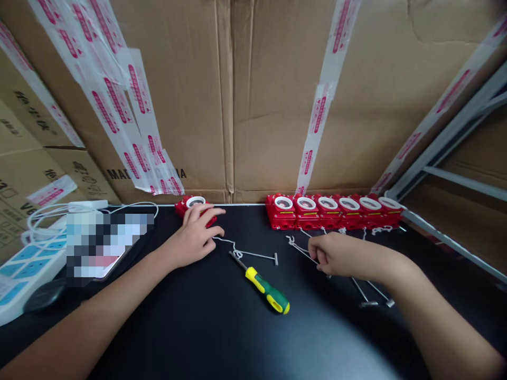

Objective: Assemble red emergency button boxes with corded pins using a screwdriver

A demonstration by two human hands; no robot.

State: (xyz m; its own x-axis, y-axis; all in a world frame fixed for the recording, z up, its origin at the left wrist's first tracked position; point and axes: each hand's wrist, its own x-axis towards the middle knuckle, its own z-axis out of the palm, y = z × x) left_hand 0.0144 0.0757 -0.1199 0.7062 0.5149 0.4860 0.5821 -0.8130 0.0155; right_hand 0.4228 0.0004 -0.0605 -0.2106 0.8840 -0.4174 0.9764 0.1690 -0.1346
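Brown cardboard (277, 95) is standing like a wall at the back; before it a black table (178, 327) is carrying the work; along its back edge six red units (328, 219) are standing side by side in a row, probably so that their rods (359, 290) are lying toward the person, within easy reach; the right hand (336, 253) is curling its fingers closed in front of this row and, as far as the blurred view is letting me see, is pinching a thin metal rod (304, 253); the left hand (192, 240) is resting on a single red unit (182, 208), well to the left of the row, its fingers spread and loosely bent, not closing around it; this touch is seemingly serving to steady the unit; a green-and-yellow screwdriver (264, 286) is lying between the hands, its handle pointing toward the person, maybe for quick taking; near its tip a T-ended rod (259, 256) is lying; a white cord (224, 240), the thinnest thing, is running from beside the left thumb to this rod, presumably so that it is not getting lost.
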